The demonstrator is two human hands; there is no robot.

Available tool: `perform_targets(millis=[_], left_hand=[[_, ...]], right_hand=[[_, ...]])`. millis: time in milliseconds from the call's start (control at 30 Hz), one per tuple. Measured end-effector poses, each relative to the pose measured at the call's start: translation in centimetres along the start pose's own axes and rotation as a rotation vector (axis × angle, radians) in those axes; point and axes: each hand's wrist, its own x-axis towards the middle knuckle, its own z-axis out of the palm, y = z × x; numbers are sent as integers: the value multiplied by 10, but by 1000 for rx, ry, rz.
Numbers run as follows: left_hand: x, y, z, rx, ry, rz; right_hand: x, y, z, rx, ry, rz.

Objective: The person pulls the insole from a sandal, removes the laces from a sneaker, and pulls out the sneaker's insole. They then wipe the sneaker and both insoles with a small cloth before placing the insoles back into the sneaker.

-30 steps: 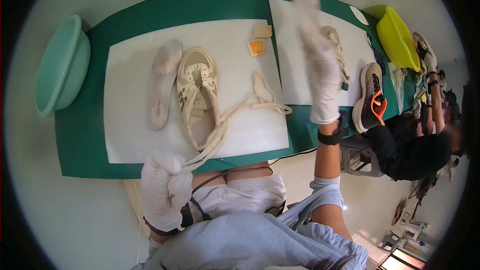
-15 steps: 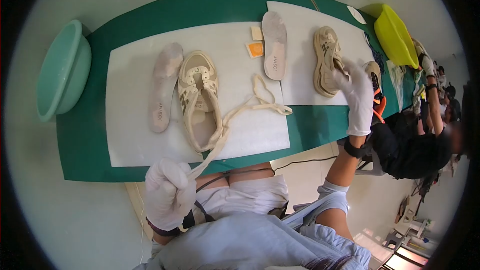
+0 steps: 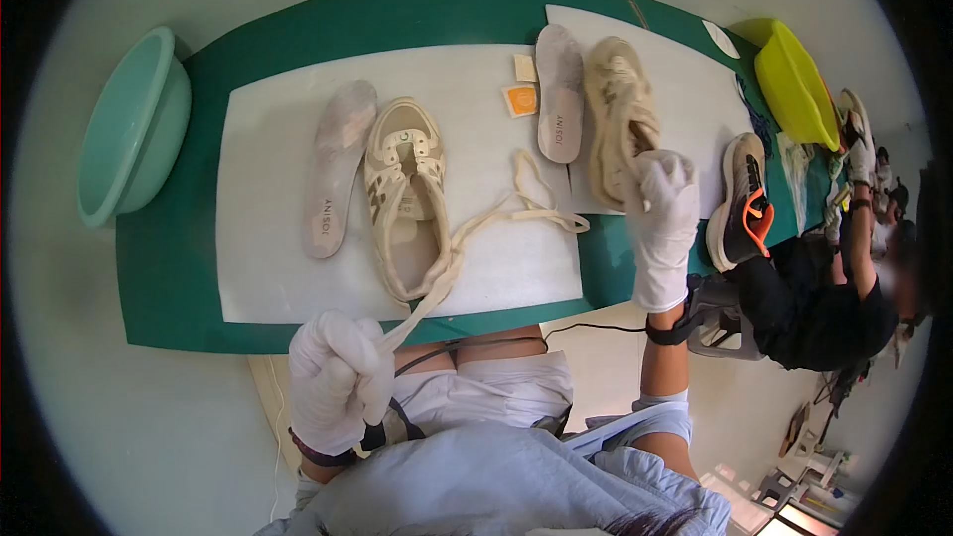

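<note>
One beige sneaker (image 3: 613, 104) of two is lying right of the other, an unlaced sneaker (image 3: 405, 208); its long axis is running near to far, toe farthest. The right hand (image 3: 665, 203), nearer, is gripping its heel end. The left hand (image 3: 342, 377), on the unlaced sneaker's near side, is clenching one flat lace (image 3: 433, 300). Two insoles (image 3: 561, 94) are flanking the unlaced sneaker.

I note an insole (image 3: 340, 169) on the left sheet (image 3: 266, 189), left of the first shoe (image 3: 405, 179); a lace (image 3: 556, 215) extends to that shoe's right. Two packets (image 3: 519, 100) lie just left of a second insole (image 3: 560, 94) straddling the right sheet's (image 3: 695, 79) edge. Rightward: a second shoe (image 3: 617, 109), then a third shoe (image 3: 735, 194).
</note>
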Motion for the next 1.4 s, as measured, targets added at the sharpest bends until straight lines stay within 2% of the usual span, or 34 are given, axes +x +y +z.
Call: perform_targets(millis=[200, 267, 333, 400, 467, 600, 700, 800, 900, 1033, 1067, 1167, 1267, 1300, 1367, 1400], left_hand=[[3, -4, 2, -5, -10, 34], [3, -4, 3, -11, -3, 31], [3, -6, 2, -18, -19, 27], [3, -7, 2, -19, -22, 11], [4, -7, 3, -14, -16, -14], [-3, -3, -2, -10, -4, -74], [-6, -2, 0, -8, 17, -87], [-8, 1, 2, 15, -10, -100], [-11, 3, -5, 18, -17, -100], [-13, 2, -5, -27, 27, -111], [-10, 1, -4, -45, 26, -110], [-2, -3, 3, -118, 37, -202], [5, -7, 22, 41, 83, -162], [7, -12, 21, 160, 55, -41], [8, -23, 16, 407, 4, 197], [7, -18, 23, 519, 85, 212]], right_hand=[[2, -24, -15, 144, -248, -3], [18, -15, -29, 305, -160, 122], [31, 0, -29, 318, -141, 125], [40, 12, -23, 190, -198, 10], [46, 10, -16, 173, -350, -30], [56, 9, -3, 149, -552, 137], [69, -14, 1, -123, -762, 251], [57, -7, 23, -192, -609, 187], [30, 33, 19, 397, -178, 92], [61, 11, -61, 694, -36, 548], [62, 9, -75, 736, -5, 507], [55, -13, -90, 1128, 145, 447], [55, -53, -87, 1303, 147, 368], [53, -61, -86, 1340, 166, 384], [45, -65, -83, 1387, 31, 401], [46, -76, -80, 1438, 4, 415]])
